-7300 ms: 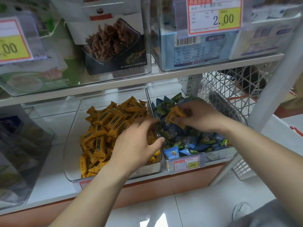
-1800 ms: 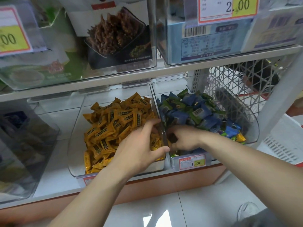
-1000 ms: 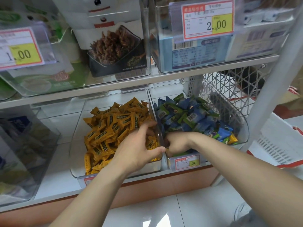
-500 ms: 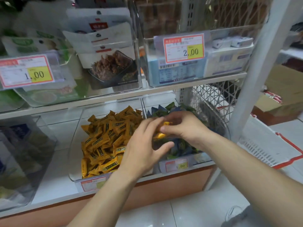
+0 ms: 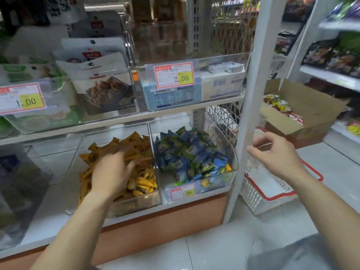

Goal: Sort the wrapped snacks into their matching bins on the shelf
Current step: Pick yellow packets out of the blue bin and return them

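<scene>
Two clear bins stand side by side on the lower shelf. The left bin [image 5: 136, 204] holds a heap of yellow wrapped snacks [image 5: 141, 147]. The right bin [image 5: 232, 152] holds blue and green wrapped snacks [image 5: 191, 152], with a yellow wrapper [image 5: 228, 168] at its front right corner. My left hand [image 5: 112, 172], blurred, rests palm down on the yellow heap with fingers spread. My right hand [image 5: 276, 152] hovers to the right of the white shelf post [image 5: 251, 94], fingers loosely curled and holding nothing.
A white basket with a red rim [image 5: 272, 195] sits on the floor under my right hand. A cardboard box [image 5: 303, 106] of packets stands behind it. Above, the upper shelf carries clear bins of bagged snacks [image 5: 105, 90] with price tags.
My right hand passed a yellow snack toward my left, then left the blue bin and swung right past the post. My left hand moved onto the yellow heap. The view lifted and turned right.
</scene>
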Tool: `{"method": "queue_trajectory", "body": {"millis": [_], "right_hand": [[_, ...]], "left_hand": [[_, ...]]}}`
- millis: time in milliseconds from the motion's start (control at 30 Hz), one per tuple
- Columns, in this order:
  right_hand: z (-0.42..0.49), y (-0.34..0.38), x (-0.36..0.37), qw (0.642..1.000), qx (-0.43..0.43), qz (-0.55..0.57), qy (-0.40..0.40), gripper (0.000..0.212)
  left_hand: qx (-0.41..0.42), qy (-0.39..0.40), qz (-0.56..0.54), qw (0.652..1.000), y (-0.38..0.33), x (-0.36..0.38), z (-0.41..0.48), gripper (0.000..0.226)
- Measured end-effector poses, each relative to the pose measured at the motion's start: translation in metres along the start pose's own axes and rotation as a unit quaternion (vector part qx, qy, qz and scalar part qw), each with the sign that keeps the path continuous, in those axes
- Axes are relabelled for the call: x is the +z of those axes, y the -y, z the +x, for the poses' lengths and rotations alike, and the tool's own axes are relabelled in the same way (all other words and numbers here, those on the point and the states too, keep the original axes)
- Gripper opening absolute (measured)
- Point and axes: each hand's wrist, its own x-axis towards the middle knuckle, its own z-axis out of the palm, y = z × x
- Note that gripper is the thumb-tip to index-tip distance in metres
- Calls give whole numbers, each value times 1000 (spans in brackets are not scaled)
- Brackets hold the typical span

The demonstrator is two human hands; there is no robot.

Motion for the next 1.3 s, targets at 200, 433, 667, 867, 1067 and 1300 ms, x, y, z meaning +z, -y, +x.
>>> {"method": "queue_trajectory", "body": {"millis": [200,433,667,867,1067,1300], "right_hand": [[9,-35,20,993,63,-37,92,90],[19,-50,49,993,10,7,120,57],[24,-61,53,992,-26,-38,115,53],[27,-61,56,992,-29,-52,114,55],[28,-61,58,991,-27,-52,117,56],[26,-60,57,992,-19,-52,117,58]], "left_hand": [[142,-57,-10,988,-66,3,-8,39],[231,216,-139,938,-187,75,18,48],[261,274,-70,923,-206,128,44,45],[246,277,-79,926,-176,118,64,33],[170,232,20,958,-122,88,82,39],[209,223,196,932,-130,62,71,54]]}}
